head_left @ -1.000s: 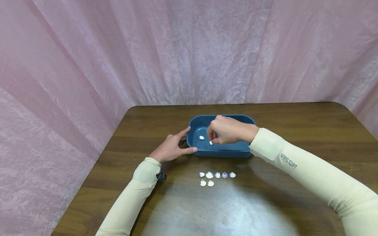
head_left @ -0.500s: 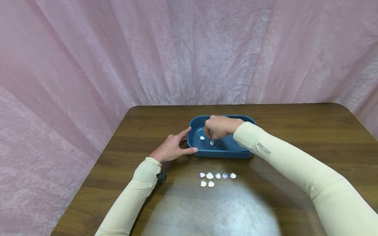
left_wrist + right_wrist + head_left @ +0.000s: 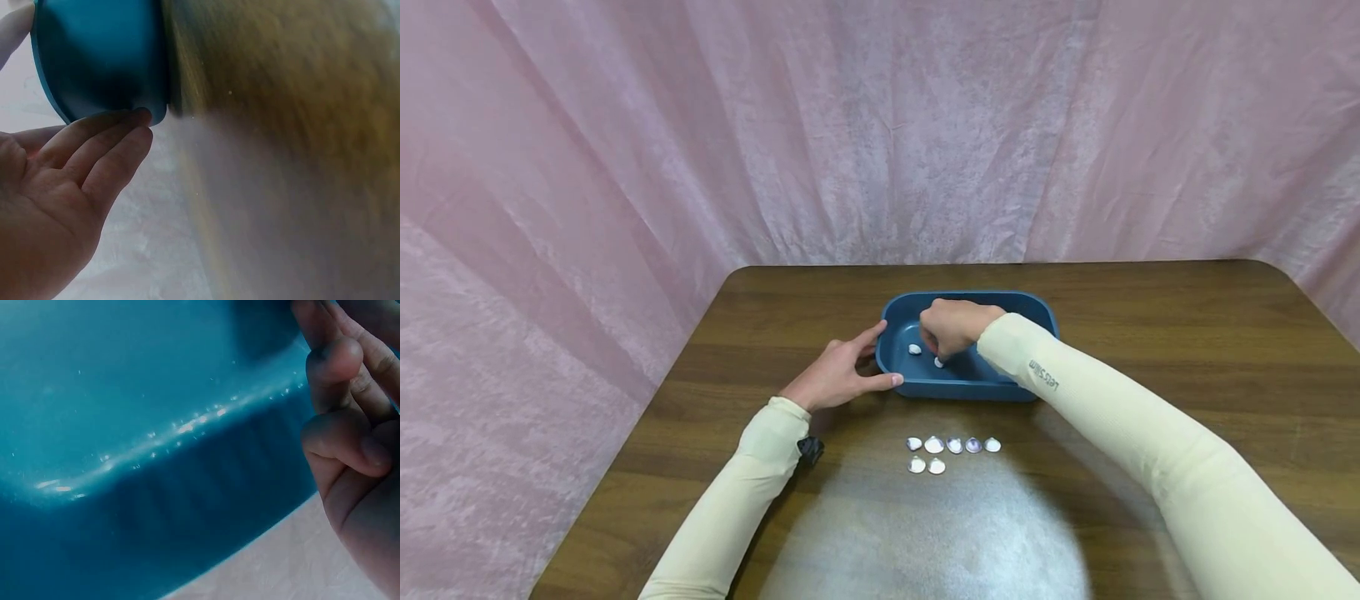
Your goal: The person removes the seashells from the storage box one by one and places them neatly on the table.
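Observation:
A blue oblong bin stands on the table with white seashells on its floor. My left hand is at the bin's left end, fingers fairly straight, its thumb touching the front rim and its index finger the side. In the left wrist view its other fingers lie along the outer wall. Inside the bin, my right hand has its fingertips down on a small seashell and seems to pinch it. Another seashell lies to its left. In the right wrist view curled fingers show, but no shell.
Nearer the front, several seashells lie in a row on the wooden table, with two more seashells below its left end. A pink curtain hangs behind the table.
Half a second ago my right fingertips were just above the shell, which lay flat; now they are down on it. The right forearm has swung left. My left hand stays put.

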Motion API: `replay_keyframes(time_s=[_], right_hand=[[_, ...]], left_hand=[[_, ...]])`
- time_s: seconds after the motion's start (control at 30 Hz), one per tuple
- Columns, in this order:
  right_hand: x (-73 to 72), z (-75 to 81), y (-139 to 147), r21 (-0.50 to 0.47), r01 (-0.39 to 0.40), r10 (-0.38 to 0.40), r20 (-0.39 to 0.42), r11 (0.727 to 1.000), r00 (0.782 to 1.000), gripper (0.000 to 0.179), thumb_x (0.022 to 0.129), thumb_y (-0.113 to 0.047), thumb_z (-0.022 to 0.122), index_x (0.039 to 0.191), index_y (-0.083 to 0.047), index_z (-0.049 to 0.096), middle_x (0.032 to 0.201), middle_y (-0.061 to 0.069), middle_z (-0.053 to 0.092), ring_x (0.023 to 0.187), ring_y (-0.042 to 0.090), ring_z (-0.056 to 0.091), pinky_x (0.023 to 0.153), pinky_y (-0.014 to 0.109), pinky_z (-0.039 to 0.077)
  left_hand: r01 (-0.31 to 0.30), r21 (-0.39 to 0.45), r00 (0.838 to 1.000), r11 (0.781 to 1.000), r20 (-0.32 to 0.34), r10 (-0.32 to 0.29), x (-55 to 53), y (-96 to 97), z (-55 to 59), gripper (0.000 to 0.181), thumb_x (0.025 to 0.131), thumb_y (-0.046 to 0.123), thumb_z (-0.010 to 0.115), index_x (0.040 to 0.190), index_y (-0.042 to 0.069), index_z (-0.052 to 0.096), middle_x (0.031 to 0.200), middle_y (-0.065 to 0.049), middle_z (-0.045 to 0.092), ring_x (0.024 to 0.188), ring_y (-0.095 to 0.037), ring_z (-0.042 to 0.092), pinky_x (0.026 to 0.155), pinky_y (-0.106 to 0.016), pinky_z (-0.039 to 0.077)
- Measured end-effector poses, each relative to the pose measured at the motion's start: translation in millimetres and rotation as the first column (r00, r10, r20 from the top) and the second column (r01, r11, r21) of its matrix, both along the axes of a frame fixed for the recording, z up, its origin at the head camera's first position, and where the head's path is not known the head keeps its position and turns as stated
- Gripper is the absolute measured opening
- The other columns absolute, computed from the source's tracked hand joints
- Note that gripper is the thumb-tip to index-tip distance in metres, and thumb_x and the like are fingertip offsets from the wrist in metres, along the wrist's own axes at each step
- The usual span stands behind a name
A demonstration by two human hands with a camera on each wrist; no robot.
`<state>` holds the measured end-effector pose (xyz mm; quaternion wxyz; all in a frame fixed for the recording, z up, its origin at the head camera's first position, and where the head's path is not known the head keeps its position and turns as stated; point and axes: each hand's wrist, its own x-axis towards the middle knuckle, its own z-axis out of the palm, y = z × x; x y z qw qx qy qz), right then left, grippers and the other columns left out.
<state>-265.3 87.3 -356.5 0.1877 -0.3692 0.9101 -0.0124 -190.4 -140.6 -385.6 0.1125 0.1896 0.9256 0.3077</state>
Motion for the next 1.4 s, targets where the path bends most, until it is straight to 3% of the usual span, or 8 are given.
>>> replay_keyframes(time_s=[0.37, 0.63, 0.93, 1.17, 1.4], right_hand=[[1.8, -4.2, -7.0, -0.003, 0.051, -0.051, 0.013, 0.999, 0.999, 0.006, 0.088, -0.009, 0.076, 0.085, -0.013, 0.073, 0.079, 0.001, 0.067, 0.071, 0.015, 0.062, 0.066, 0.026, 0.053], [4.4, -6.1, -6.9, -0.047, 0.08, -0.079, 0.013, 0.996, 0.997, 0.015, 0.088, -0.005, 0.074, 0.079, -0.016, 0.072, 0.078, 0.001, 0.067, 0.07, 0.016, 0.062, 0.065, 0.026, 0.054], [2.7, -4.9, -4.1, -0.075, 0.058, -0.057, 0.02, 0.995, 0.998, 0.017, 0.09, -0.002, 0.071, 0.079, -0.016, 0.074, 0.081, 0.0, 0.069, 0.073, 0.016, 0.063, 0.064, 0.025, 0.054], [3.9, 6.8, -0.9, -0.137, 0.004, -0.004, -0.003, 0.991, 1.0, 0.02, 0.09, 0.0, 0.067, 0.078, -0.013, 0.076, 0.078, -0.001, 0.069, 0.07, 0.015, 0.061, 0.065, 0.025, 0.053], [18.4, 29.7, 8.0, -0.19, -0.058, 0.05, -0.048, 0.98, 0.998, 0.023, 0.09, 0.004, 0.063, 0.086, -0.011, 0.08, 0.088, 0.002, 0.075, 0.072, 0.012, 0.066, 0.071, 0.029, 0.06]], left_hand=[[0.0, 0.014, 1.0, 1.0, 0.002, 0.0, 0.6, -1.8, 2.0, 0.1, 0.085, 0.065, 0.069, 0.162, 0.023, 0.022, 0.151, -0.008, 0.053, 0.14, -0.019, 0.053, 0.116, -0.045, 0.043], [-0.002, 0.012, 1.0, 1.0, 0.001, 0.002, 1.1, -3.1, 1.0, 0.1, 0.084, 0.065, 0.069, 0.162, 0.023, 0.021, 0.152, -0.009, 0.052, 0.14, -0.02, 0.052, 0.116, -0.045, 0.043], [-0.004, 0.01, 1.0, 1.0, 0.012, 0.003, 1.5, -3.0, 1.5, 0.099, 0.085, 0.065, 0.069, 0.162, 0.024, 0.021, 0.151, -0.007, 0.053, 0.14, -0.019, 0.052, 0.116, -0.044, 0.044], [-0.003, 0.016, 1.0, 1.0, 0.004, 0.003, 1.0, -3.6, 2.0, 0.098, 0.086, 0.063, 0.07, 0.162, 0.023, 0.021, 0.151, -0.008, 0.054, 0.139, -0.019, 0.053, 0.115, -0.043, 0.045], [-0.001, 0.022, 1.0, 1.0, 0.025, 0.0, 1.9, -1.3, -0.5, 0.1, 0.084, 0.065, 0.069, 0.162, 0.025, 0.02, 0.153, -0.007, 0.052, 0.141, -0.019, 0.052, 0.115, -0.044, 0.044]])
